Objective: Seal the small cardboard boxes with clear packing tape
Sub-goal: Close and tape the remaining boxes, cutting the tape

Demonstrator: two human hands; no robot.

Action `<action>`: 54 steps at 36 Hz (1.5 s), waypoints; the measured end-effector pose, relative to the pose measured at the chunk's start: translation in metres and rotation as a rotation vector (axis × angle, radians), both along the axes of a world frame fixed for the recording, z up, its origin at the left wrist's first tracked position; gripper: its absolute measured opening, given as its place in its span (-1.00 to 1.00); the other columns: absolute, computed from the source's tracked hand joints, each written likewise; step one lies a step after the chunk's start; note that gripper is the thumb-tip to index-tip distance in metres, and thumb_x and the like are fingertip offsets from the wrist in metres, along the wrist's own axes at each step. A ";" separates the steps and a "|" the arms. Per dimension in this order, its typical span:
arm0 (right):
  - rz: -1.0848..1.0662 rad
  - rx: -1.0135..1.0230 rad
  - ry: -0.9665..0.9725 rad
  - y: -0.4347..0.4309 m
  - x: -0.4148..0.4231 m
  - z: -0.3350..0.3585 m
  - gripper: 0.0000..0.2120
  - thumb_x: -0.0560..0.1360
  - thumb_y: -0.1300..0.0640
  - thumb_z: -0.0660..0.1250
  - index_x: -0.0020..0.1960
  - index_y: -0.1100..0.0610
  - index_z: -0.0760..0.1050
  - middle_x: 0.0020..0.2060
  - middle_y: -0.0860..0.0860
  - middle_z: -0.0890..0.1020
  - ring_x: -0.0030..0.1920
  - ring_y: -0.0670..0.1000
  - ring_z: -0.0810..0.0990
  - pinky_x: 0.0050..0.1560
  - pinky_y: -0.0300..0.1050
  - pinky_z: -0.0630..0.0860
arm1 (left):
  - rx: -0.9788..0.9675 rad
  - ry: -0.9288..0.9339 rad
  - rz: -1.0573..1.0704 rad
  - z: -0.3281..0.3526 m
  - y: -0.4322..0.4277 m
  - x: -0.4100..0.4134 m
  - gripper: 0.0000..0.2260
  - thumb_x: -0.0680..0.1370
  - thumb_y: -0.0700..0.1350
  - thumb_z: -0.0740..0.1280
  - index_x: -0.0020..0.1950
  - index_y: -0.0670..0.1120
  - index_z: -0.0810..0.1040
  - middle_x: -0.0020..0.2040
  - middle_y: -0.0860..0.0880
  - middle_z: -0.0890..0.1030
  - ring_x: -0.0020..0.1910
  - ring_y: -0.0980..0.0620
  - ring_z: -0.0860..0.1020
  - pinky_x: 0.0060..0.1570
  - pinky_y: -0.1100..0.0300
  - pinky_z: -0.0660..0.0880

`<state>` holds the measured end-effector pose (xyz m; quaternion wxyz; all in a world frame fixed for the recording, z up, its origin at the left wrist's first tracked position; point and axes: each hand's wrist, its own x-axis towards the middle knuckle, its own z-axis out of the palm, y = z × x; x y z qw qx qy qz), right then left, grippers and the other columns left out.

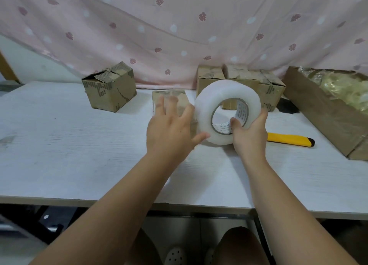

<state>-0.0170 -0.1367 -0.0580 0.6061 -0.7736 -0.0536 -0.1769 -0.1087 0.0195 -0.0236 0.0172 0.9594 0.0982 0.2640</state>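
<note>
Pinching the one tape roll [207,105], right grip [251,137] is beside spread left grip [169,131], amid four small boxes [111,91] [183,97] [209,75] [268,87].

Motion-blurred left fingers [172,105] over a half-hidden small box [175,93]; big carton [318,115] off the right edge.

Frosted plastic tape roll [227,107], cardboard core [242,113]

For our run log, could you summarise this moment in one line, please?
right hand: grips white roll of clear packing tape; left hand: open, beside roll; small brown cardboard box: behind hands
</note>
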 end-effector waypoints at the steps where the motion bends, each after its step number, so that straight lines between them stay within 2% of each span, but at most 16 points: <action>1: -0.002 0.009 -0.007 0.000 -0.001 0.000 -0.57 0.55 0.13 0.35 0.34 0.06 0.25 -0.16 -0.22 0.47 -0.20 -0.19 0.48 -0.23 -0.29 0.36 | -0.017 0.014 -0.004 0.001 0.000 0.001 -0.41 0.40 0.41 0.26 0.24 0.03 0.40 0.47 -0.08 0.21 0.43 -0.17 0.21 -0.11 0.03 0.48; 4: 0.007 0.069 -0.022 -0.002 -0.001 0.001 -0.66 0.54 0.13 0.38 0.21 0.01 0.29 -0.17 -0.25 0.49 -0.24 -0.41 0.49 -0.33 -0.54 0.35 | -0.024 0.096 -0.030 0.002 0.002 0.006 -0.40 0.44 0.37 0.27 0.35 0.07 0.30 0.50 0.04 0.21 0.44 -0.14 0.20 -0.14 0.04 0.43; 6: 0.011 0.144 -0.021 -0.002 -0.001 0.003 -0.70 0.52 0.10 0.41 0.14 -0.03 0.33 -0.20 -0.23 0.53 -0.25 -0.45 0.49 -0.32 -0.54 0.35 | 0.010 0.113 -0.040 0.003 0.005 0.006 -0.39 0.48 0.32 0.26 0.44 0.11 0.22 0.45 0.07 0.26 0.43 -0.13 0.21 -0.19 0.07 0.38; 11: 0.102 0.435 0.074 0.000 0.000 0.009 -0.69 0.42 0.04 0.52 0.05 -0.19 0.48 -0.14 -0.23 0.63 -0.06 -0.20 0.61 0.05 -0.11 0.54 | -0.030 0.147 -0.004 0.006 0.005 0.006 -0.42 0.56 0.21 0.24 0.52 0.22 0.09 0.46 0.08 0.23 0.45 -0.15 0.15 -0.15 0.04 0.41; 15: 0.238 0.552 0.128 0.005 -0.002 0.011 -0.47 0.39 0.26 0.53 0.29 0.03 0.45 0.16 0.06 0.61 0.19 0.05 0.58 0.28 0.16 0.49 | -0.124 0.081 0.020 0.005 -0.002 0.011 -0.48 0.53 0.17 0.25 0.48 0.19 0.24 0.45 0.08 0.29 0.43 -0.13 0.17 -0.14 0.07 0.32; 18: 0.249 0.544 0.115 0.008 -0.001 0.011 -0.40 0.38 0.36 0.50 0.33 0.05 0.40 0.20 0.09 0.58 0.23 0.08 0.56 0.30 0.21 0.47 | -0.247 -0.039 0.001 0.006 -0.001 0.014 -0.49 0.49 0.16 0.27 0.44 0.18 0.33 0.44 0.10 0.34 0.41 -0.10 0.23 -0.05 0.07 0.33; 24: 0.320 0.697 0.085 0.007 -0.001 0.014 -0.31 0.42 0.34 0.48 0.44 0.09 0.24 0.29 0.14 0.51 0.30 0.12 0.52 0.30 0.24 0.46 | -0.558 -0.219 -0.111 0.010 -0.010 0.012 -0.49 0.47 0.09 0.33 0.42 0.19 0.39 0.42 0.13 0.40 0.40 0.02 0.33 0.27 0.08 0.32; 30: 0.200 0.568 -0.005 0.003 -0.003 0.013 -0.42 0.46 0.23 0.48 0.36 -0.02 0.29 0.29 0.03 0.51 0.30 0.01 0.50 0.36 0.16 0.42 | -0.592 -0.253 -0.172 0.000 -0.012 0.002 -0.51 0.47 0.07 0.33 0.41 0.16 0.41 0.39 0.10 0.41 0.37 0.03 0.35 0.25 0.17 0.28; 33: 0.333 0.517 -0.016 0.006 -0.007 0.014 -0.46 0.42 0.12 0.50 0.29 -0.11 0.34 0.19 -0.07 0.59 0.24 -0.03 0.56 0.30 0.14 0.49 | -0.693 -0.285 -0.156 -0.002 -0.007 -0.002 -0.49 0.42 0.13 0.24 0.39 0.18 0.41 0.33 0.13 0.43 0.31 0.06 0.39 0.23 0.17 0.29; 36: 0.523 0.491 0.098 0.012 -0.008 0.014 -0.49 0.35 0.04 0.49 0.21 -0.17 0.37 -0.05 -0.18 0.68 0.11 -0.06 0.64 0.08 -0.06 0.60 | -0.766 -0.338 -0.160 -0.006 -0.001 -0.006 -0.50 0.43 0.15 0.24 0.39 0.19 0.39 0.31 0.14 0.43 0.29 0.15 0.39 0.23 0.17 0.31; 40: 0.618 0.473 0.239 0.015 -0.011 0.018 -0.55 0.32 0.00 0.56 0.15 0.00 0.49 -0.09 -0.12 0.69 -0.01 -0.06 0.65 -0.01 -0.13 0.51 | -0.844 -0.365 -0.187 -0.013 0.005 -0.010 -0.53 0.44 0.16 0.22 0.36 0.24 0.36 0.26 0.16 0.43 0.22 0.24 0.38 0.16 0.19 0.32; 43: 0.701 0.475 0.309 0.018 -0.013 0.019 -0.64 0.36 -0.07 0.50 0.09 0.02 0.53 -0.09 -0.11 0.70 -0.09 -0.11 0.65 -0.05 -0.17 0.50 | -0.871 -0.372 -0.210 -0.018 0.006 -0.010 -0.53 0.46 0.13 0.22 0.38 0.26 0.34 0.25 0.18 0.41 0.22 0.29 0.36 0.14 0.26 0.29; 49: 0.730 0.516 0.274 0.018 -0.021 0.021 -0.51 0.46 -0.11 0.38 0.29 0.12 0.46 0.02 -0.04 0.69 0.00 -0.08 0.67 -0.08 -0.19 0.58 | -0.797 -0.218 -0.370 -0.023 0.023 -0.015 -0.48 0.52 0.11 0.25 0.47 0.14 0.24 0.31 0.10 0.33 0.22 0.47 0.25 0.11 0.59 0.17; 51: 0.691 0.465 0.238 0.020 -0.023 0.023 -0.44 0.43 -0.15 0.38 0.32 0.12 0.43 0.09 -0.01 0.67 0.08 -0.05 0.66 -0.01 -0.17 0.57 | -0.758 -0.166 -0.362 -0.019 0.032 -0.018 -0.47 0.47 0.20 0.21 0.43 0.14 0.26 0.28 0.10 0.32 0.17 0.45 0.29 0.15 0.46 0.28; 53: 0.673 0.443 0.221 0.021 -0.022 0.023 -0.48 0.43 -0.15 0.39 0.29 0.10 0.44 0.08 -0.01 0.68 0.09 -0.04 0.66 0.00 -0.17 0.56 | -0.767 -0.118 -0.323 -0.012 0.038 -0.020 -0.54 0.44 0.26 0.19 0.30 0.17 0.32 0.23 0.09 0.33 0.12 0.25 0.41 0.16 0.20 0.40; 54: 0.668 0.434 0.219 0.022 -0.022 0.022 -0.48 0.43 -0.13 0.38 0.28 0.11 0.44 0.09 0.00 0.68 0.11 -0.02 0.65 0.03 -0.15 0.56 | -0.751 -0.120 -0.305 -0.008 0.040 -0.020 -0.57 0.41 0.29 0.21 0.22 0.16 0.34 0.22 0.10 0.32 0.10 0.19 0.43 0.13 0.18 0.39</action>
